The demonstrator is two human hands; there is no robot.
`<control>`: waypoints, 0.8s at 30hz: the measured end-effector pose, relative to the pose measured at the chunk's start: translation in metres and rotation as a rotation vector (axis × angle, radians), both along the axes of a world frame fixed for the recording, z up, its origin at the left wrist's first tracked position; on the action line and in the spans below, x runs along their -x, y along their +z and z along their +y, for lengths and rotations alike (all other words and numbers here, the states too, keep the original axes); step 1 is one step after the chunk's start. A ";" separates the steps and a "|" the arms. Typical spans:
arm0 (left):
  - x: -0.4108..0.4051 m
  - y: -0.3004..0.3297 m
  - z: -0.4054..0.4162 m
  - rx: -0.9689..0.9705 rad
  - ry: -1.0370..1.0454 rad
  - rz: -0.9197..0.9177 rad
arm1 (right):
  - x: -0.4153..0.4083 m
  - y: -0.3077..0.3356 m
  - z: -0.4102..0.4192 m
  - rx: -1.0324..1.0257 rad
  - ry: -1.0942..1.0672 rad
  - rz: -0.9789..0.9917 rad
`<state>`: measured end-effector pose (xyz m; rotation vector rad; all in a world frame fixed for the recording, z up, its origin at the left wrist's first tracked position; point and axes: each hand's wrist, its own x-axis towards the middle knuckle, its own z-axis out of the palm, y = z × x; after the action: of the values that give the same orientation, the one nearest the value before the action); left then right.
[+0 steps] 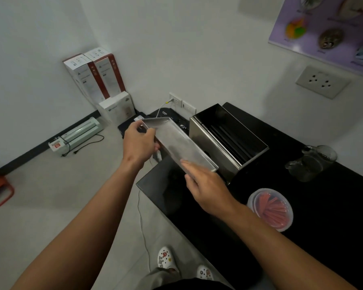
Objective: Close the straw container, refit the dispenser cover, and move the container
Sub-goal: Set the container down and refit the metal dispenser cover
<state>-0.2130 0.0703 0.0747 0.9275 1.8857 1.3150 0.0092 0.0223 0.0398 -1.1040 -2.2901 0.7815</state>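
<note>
Both hands grip dispenser cover [177,143], left hand [139,143] far end, right hand [208,190] near end

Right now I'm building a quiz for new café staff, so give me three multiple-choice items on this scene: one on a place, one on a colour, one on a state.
1. Where is the straw container?
A. on the black counter
B. on the floor
C. inside the dispenser

2. What colour are the straws?
A. green
B. red
C. white

3. What state is the dispenser in?
A. covered
B. open on top
C. lying on its side

Answers:
1 A, it sits on the counter near the right hand.
2 B, red shows through the clear lid.
3 B, both hands, left hand too, hold the dispenser cover off it.
</note>
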 end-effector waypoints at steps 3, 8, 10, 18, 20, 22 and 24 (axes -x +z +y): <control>0.002 0.005 0.009 -0.004 -0.096 -0.003 | -0.005 0.014 0.008 0.022 -0.105 0.108; -0.003 0.007 0.025 -0.008 -0.264 0.031 | -0.019 0.034 0.028 0.185 -0.162 0.301; -0.005 0.005 0.029 -0.016 -0.310 0.021 | -0.024 0.041 0.033 0.236 -0.164 0.381; -0.011 -0.016 0.036 0.044 -0.419 -0.037 | -0.040 0.053 0.066 0.424 -0.341 0.611; -0.011 -0.021 0.040 0.060 -0.439 -0.040 | -0.046 0.048 0.080 0.456 -0.430 0.600; -0.010 -0.026 0.047 0.071 -0.445 0.019 | -0.055 0.042 0.095 0.392 -0.533 0.533; -0.009 -0.028 0.055 0.073 -0.452 0.109 | -0.066 0.040 0.110 0.304 -0.576 0.432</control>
<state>-0.2036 0.1258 0.0471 1.3146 1.6572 0.9349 0.0751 0.1322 0.0797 -1.4631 -1.4241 1.0178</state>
